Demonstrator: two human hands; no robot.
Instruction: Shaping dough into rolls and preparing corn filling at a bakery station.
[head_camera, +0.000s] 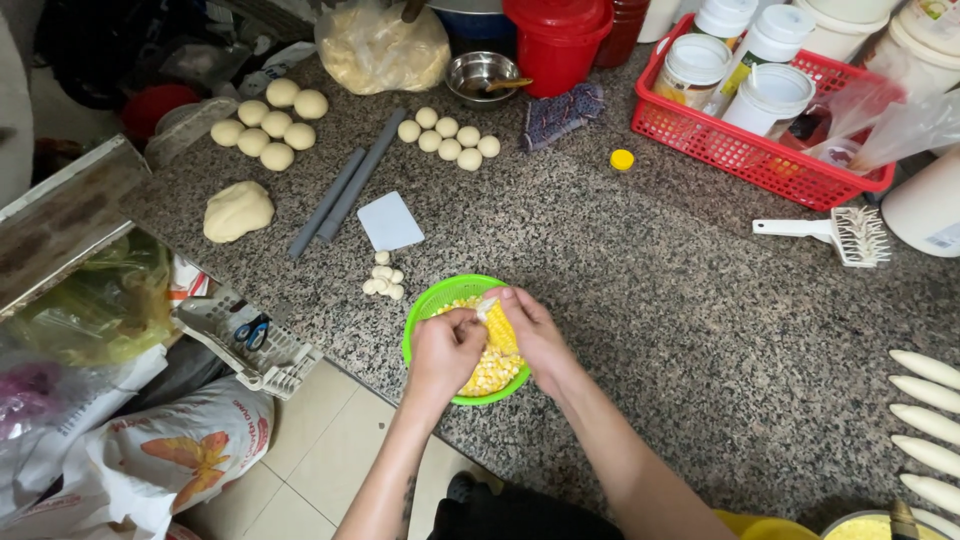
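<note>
A green strainer basket (428, 302) with loose yellow corn kernels (492, 372) sits at the near edge of the granite counter (650, 280). Over it, my left hand (446, 350) and my right hand (530, 330) both grip one corn cob (496, 320). My left thumb presses against the cob's kernels. Part of the cob is hidden by my fingers.
Bare white cobs (925, 420) lie at the right edge. Dough balls (270, 125), a dough lump (237, 210), two grey rods (345, 190), a white scraper (390, 222), a red basket of jars (760, 140) and a white roller tool (840, 232) stand behind.
</note>
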